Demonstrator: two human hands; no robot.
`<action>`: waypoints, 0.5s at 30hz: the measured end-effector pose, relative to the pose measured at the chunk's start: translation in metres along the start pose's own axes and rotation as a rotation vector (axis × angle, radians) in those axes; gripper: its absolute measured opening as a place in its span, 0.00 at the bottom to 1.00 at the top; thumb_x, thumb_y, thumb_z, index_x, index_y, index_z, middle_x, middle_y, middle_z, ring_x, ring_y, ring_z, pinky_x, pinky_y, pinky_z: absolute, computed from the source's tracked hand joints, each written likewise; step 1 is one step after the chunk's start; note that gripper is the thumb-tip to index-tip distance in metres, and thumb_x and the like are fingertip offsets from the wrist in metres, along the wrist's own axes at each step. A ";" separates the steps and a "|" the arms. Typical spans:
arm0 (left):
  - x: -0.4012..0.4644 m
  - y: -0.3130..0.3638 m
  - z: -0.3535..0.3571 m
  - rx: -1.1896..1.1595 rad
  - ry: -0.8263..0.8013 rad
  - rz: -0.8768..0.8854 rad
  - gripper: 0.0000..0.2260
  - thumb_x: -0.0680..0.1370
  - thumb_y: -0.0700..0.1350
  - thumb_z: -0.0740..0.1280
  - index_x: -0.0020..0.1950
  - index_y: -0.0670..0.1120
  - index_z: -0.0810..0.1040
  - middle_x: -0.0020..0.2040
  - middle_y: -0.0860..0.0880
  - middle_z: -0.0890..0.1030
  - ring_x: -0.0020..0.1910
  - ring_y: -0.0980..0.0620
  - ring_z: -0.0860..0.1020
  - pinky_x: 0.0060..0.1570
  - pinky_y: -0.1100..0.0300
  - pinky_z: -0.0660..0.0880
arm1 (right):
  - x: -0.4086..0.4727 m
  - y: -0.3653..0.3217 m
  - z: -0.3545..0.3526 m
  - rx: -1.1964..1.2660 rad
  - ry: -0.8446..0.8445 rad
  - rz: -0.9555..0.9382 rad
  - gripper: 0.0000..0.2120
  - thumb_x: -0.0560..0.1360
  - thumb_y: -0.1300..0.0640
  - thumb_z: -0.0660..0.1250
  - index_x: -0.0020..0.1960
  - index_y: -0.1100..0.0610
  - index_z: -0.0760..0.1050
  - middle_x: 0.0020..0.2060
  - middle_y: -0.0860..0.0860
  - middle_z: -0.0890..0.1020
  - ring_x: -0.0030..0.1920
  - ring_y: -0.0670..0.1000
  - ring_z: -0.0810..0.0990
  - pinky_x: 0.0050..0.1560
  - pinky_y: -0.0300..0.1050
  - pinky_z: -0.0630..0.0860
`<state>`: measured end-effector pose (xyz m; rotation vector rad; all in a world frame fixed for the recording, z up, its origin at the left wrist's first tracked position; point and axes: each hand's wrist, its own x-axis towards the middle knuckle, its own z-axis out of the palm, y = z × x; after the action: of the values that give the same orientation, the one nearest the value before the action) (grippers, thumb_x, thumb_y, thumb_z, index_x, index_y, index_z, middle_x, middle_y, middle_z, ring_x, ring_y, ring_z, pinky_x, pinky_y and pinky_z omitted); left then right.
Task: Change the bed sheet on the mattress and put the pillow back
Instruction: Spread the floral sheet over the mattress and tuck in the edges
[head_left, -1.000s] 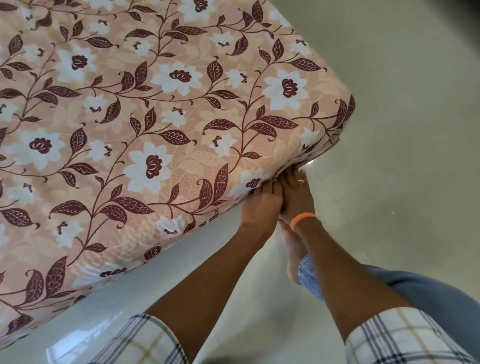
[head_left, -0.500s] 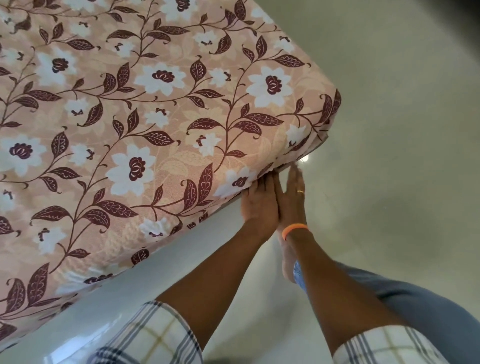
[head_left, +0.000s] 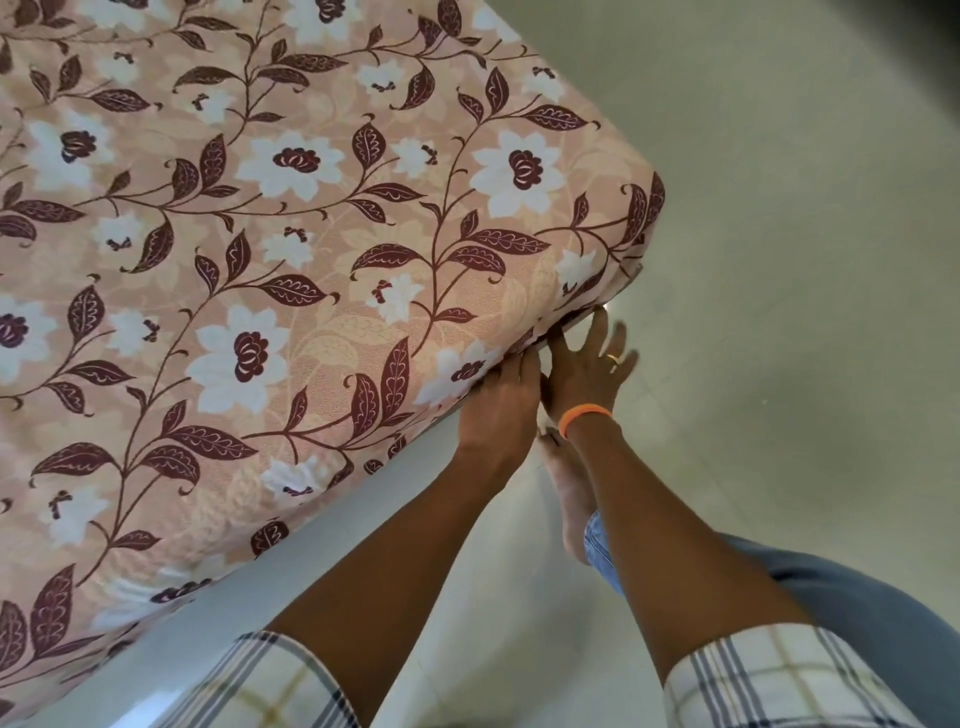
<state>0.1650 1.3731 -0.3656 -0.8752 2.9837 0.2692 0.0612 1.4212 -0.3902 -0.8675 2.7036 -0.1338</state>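
Hands at the floral bed sheet (head_left: 311, 270) corner: left (head_left: 498, 410) fingers hidden (grip unclear), right (head_left: 589, 369) splayed open.

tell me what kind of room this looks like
Most likely a bedroom: a mattress under a floral bed sheet on a pale bed frame, over a plain tiled floor.

- A pale, greenish-grey tiled floor (head_left: 779, 260) fills the right side and lower middle, with faint grout lines running across it.
- The tiles are glossy; a small bright glint of light sits on the floor just under the bed's near corner.
- A smooth, pale grey bed frame (head_left: 291, 582) runs diagonally along the lower left, catching a soft sheen.
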 end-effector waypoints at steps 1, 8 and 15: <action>0.003 -0.001 -0.002 0.017 -0.007 -0.007 0.22 0.68 0.37 0.74 0.63 0.43 0.78 0.49 0.46 0.84 0.40 0.47 0.84 0.35 0.58 0.81 | 0.001 -0.004 0.001 0.035 -0.017 0.061 0.31 0.76 0.49 0.65 0.75 0.42 0.57 0.78 0.57 0.47 0.76 0.65 0.44 0.72 0.70 0.46; 0.011 0.006 -0.009 0.105 -0.176 -0.036 0.19 0.73 0.52 0.72 0.62 0.47 0.80 0.45 0.50 0.85 0.37 0.51 0.84 0.31 0.60 0.78 | -0.031 -0.006 0.015 0.542 0.100 0.112 0.20 0.75 0.64 0.63 0.67 0.58 0.70 0.60 0.57 0.75 0.59 0.58 0.75 0.58 0.46 0.71; 0.011 0.003 0.006 0.004 -0.035 0.125 0.24 0.68 0.38 0.73 0.63 0.42 0.77 0.55 0.44 0.82 0.31 0.49 0.81 0.25 0.61 0.76 | 0.003 -0.003 -0.013 0.657 0.155 0.200 0.33 0.75 0.57 0.60 0.77 0.64 0.56 0.76 0.60 0.60 0.75 0.59 0.60 0.75 0.49 0.56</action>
<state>0.1541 1.3708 -0.3715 -0.6775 3.0092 0.2773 0.0567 1.4168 -0.3775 -0.3961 2.5818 -1.0080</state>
